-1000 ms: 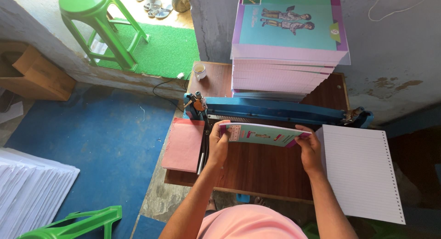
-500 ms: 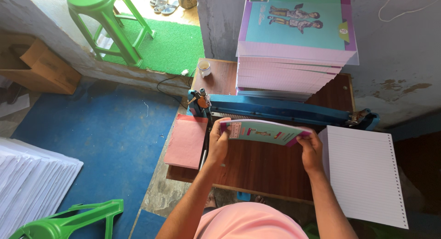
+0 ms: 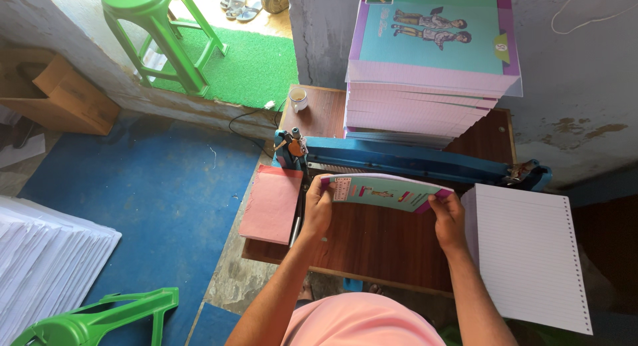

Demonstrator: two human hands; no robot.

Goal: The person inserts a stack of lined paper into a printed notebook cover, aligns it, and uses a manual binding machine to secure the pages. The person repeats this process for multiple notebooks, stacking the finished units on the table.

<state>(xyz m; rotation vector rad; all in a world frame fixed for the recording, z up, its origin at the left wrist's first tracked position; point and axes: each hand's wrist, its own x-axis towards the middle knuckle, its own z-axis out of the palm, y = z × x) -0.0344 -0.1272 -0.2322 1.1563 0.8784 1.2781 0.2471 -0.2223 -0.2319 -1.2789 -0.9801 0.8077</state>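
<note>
- Hands — left hand (image 3: 318, 210) and right hand (image 3: 449, 221) each grip an end of a teal-covered booklet (image 3: 382, 192), bowed upward.
- Booklet sits just before the blue machine (image 3: 412, 161) on the wooden table (image 3: 379, 246).
- Punched ruled sheets (image 3: 528, 253) lie beside the right hand.

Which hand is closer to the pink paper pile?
Left. The left hand grips the booklet right beside the pink paper pile; the right hand holds the booklet's far end, next to the lined white sheets.
</note>
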